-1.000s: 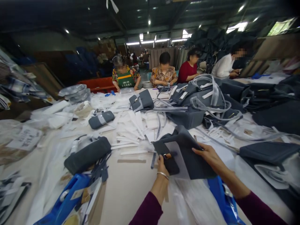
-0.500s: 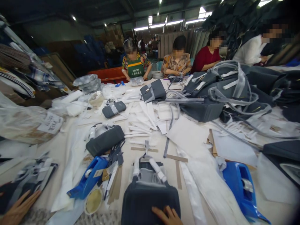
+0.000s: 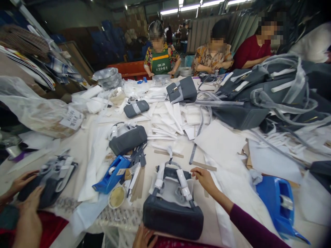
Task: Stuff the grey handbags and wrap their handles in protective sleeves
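Note:
In front of me a dark grey handbag (image 3: 173, 217) stands tilted at the table's near edge, its handle posts wrapped in white padding (image 3: 184, 186). Clear plastic covers part of its upper side. My left hand (image 3: 145, 237) grips the bag's lower left corner, partly cut off by the frame. Past the bag's upper right side is my right hand (image 3: 205, 179), in a purple sleeve, its fingers loosely bent and apart beside the end of a dark flap (image 3: 178, 174). I see nothing held in it.
A co-worker's hands (image 3: 31, 196) hold another grey bag (image 3: 55, 179) at left. Blue tape dispensers (image 3: 113, 174) (image 3: 275, 196) flank my bag. A round tub (image 3: 117, 197), a smaller grey bag (image 3: 129, 139) and a bag pile (image 3: 240, 113) lie around. Several people sit opposite.
My right hand has moved from the bag's front up to beyond its upper right. My left hand has come to its lower left corner. The bag has tipped, showing its lower side.

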{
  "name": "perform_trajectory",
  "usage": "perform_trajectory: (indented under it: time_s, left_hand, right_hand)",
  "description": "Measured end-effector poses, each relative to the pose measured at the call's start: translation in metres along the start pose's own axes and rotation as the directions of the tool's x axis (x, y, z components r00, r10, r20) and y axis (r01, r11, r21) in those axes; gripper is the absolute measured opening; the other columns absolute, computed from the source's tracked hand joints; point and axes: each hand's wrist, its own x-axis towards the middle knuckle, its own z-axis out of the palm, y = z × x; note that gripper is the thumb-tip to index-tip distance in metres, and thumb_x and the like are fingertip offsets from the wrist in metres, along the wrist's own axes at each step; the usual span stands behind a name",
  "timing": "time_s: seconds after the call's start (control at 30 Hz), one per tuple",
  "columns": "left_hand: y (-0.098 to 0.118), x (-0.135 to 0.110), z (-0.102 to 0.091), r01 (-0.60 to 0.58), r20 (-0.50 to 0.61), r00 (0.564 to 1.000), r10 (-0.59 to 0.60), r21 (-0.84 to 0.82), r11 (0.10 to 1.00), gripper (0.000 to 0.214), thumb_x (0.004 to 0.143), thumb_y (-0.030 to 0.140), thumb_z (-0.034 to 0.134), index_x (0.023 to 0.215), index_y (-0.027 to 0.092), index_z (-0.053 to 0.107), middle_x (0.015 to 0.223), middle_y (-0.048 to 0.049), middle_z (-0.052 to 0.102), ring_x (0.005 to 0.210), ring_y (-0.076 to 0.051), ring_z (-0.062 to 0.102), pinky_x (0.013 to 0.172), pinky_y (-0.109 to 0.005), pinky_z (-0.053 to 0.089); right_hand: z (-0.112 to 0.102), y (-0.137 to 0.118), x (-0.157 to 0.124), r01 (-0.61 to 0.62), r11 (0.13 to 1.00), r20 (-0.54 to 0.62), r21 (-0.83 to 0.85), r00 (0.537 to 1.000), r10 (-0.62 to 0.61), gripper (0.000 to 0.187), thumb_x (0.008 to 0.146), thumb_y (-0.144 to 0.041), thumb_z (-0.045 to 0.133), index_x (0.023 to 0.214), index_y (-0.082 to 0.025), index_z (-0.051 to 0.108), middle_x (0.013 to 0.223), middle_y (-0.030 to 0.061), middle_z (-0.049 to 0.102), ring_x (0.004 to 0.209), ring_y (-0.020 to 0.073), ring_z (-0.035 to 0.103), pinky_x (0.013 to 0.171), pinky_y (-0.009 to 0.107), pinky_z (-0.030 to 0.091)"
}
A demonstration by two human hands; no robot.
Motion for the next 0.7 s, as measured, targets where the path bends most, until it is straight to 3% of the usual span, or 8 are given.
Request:
perform_trajectory:
  time_s: [0.1,0.27,0.5,0.7]
  left_hand:
    - [-0.003,0.009,0.004,-0.140,-0.061,0.988,0.140,-0.003,0.990,0.048,0.074,0.028,0.069,0.118,0.024,0.052,0.130,-0.0122,0.055,0.127,-0.035,0.046,0.097,-0.054,0.045]
    - [0.000,0.006,0.021,-0.263,-0.034,0.963,0.268,0.115,0.958,0.055,0.066,0.029,0.076,0.118,0.027,0.056,0.140,-0.0090,0.046,0.129,-0.036,0.042,0.094,-0.046,0.050]
    - [0.009,0.003,0.039,-0.181,0.000,0.983,0.183,0.141,0.973,0.072,0.066,0.023,0.076,0.131,0.030,0.045,0.125,-0.0105,0.060,0.112,-0.032,0.060,0.087,-0.042,0.054]
    - [-0.012,-0.004,0.041,-0.120,0.127,0.986,0.107,0.095,0.988,0.075,0.066,0.027,0.077,0.132,0.030,0.042,0.129,-0.0101,0.058,0.120,-0.033,0.053,0.094,-0.045,0.050]
  right_hand:
    - [0.009,0.016,0.024,0.000,0.996,-0.004,-0.092,1.000,-0.001,0.025,0.073,-0.024,0.048,0.084,-0.020,0.070,0.081,0.0042,0.070,0.078,0.0207,0.063,0.078,0.036,0.048]
    - [0.030,0.028,0.029,-0.020,0.996,0.012,-0.085,1.000,0.021,0.025,0.073,-0.026,0.051,0.088,-0.019,0.070,0.096,0.0086,0.069,0.093,0.0239,0.060,0.091,0.041,0.043]
    - [0.036,0.042,0.023,-0.043,0.998,0.068,0.049,0.997,0.040,0.033,0.079,-0.037,0.048,0.097,-0.018,0.068,0.100,0.0075,0.069,0.091,0.0212,0.062,0.087,0.037,0.047]
    - [0.020,0.044,0.017,-0.063,0.992,0.017,0.106,0.998,0.061,0.037,0.081,-0.042,0.049,0.102,-0.018,0.067,0.109,0.0093,0.067,0.100,0.0228,0.060,0.093,0.039,0.044]
